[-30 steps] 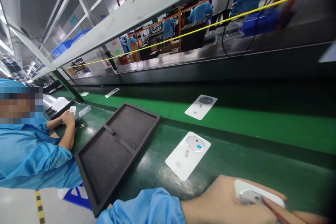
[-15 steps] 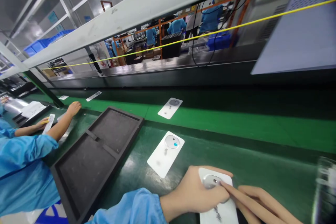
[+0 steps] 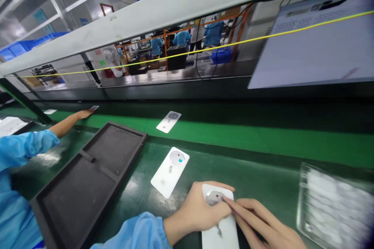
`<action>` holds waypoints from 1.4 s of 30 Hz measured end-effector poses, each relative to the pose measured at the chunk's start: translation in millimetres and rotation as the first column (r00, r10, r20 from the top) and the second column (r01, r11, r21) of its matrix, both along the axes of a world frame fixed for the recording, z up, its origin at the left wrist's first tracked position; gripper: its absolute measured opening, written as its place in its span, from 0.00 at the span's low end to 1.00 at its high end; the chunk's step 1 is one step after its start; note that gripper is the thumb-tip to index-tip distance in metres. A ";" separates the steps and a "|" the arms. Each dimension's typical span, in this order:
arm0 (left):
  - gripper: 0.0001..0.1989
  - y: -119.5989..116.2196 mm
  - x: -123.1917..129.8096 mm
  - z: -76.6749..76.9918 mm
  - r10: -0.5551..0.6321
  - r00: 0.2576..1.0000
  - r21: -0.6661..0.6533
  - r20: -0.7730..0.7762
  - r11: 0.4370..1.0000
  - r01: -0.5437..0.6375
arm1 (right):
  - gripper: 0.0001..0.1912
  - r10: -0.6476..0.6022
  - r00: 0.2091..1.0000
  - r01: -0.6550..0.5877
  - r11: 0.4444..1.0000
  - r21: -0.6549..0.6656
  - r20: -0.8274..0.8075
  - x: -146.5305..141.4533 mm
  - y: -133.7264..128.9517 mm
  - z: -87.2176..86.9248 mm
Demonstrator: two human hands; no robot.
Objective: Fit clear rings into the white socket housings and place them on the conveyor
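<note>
My left hand [image 3: 201, 210] grips a white phone back cover [image 3: 220, 233] by its sides, low in the head view. The cover has a round silver camera ring [image 3: 212, 197] with a small dark hole and dark printing below. At the ring's edge are the fingertips of my right hand [image 3: 260, 221], drawn close together; whatever they hold, if anything, is too small to make out. Left of my hands, another white phone back cover [image 3: 165, 179] lies flat on the green bench, a blue spot on its ring.
A third cover [image 3: 168, 121] lies on the green belt [image 3: 222, 136]. A black divided tray [image 3: 78, 190] rests at left, beside a co-worker's outstretched arm [image 3: 66, 124]. At right stands a clear plastic tray [image 3: 302, 202] with whitish contents. A pale beam [image 3: 140, 19] crosses above.
The view has swung right, bringing the clear tray further in. My right fingertips stay at the camera ring. The co-worker's hand has reached forward onto a piece on the belt.
</note>
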State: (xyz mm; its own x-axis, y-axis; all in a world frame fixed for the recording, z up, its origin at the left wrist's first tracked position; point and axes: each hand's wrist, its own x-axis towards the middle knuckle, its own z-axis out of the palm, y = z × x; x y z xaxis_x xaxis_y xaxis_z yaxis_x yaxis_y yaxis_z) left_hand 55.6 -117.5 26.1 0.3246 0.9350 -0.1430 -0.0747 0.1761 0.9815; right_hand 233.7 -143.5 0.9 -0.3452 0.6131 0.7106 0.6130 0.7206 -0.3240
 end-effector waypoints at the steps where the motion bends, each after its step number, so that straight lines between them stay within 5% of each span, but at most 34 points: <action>1: 0.23 0.1 0.2 0.5 0.003 1.000 -0.005 -0.014 1.000 -0.003 | 0.28 0.006 1.000 -0.006 1.000 -0.020 0.008 -1.4 -1.0 3.2; 12: 0.28 4.6 -5.0 18.9 -0.079 0.991 0.076 -0.104 0.993 0.087 | 0.17 -0.081 0.996 0.072 0.975 -0.210 -0.032 -6.6 -11.0 14.6; 33: 0.28 0.8 -4.1 15.3 -0.102 0.976 0.114 -0.193 0.985 0.126 | 0.09 -0.079 0.996 0.073 0.985 -0.155 -0.035 -10.8 -10.6 20.9; 42: 0.31 2.4 -5.1 14.7 -0.143 0.974 0.126 -0.177 0.978 0.167 | 0.07 -0.101 0.993 0.081 0.960 -0.269 -0.062 -12.9 -12.6 18.8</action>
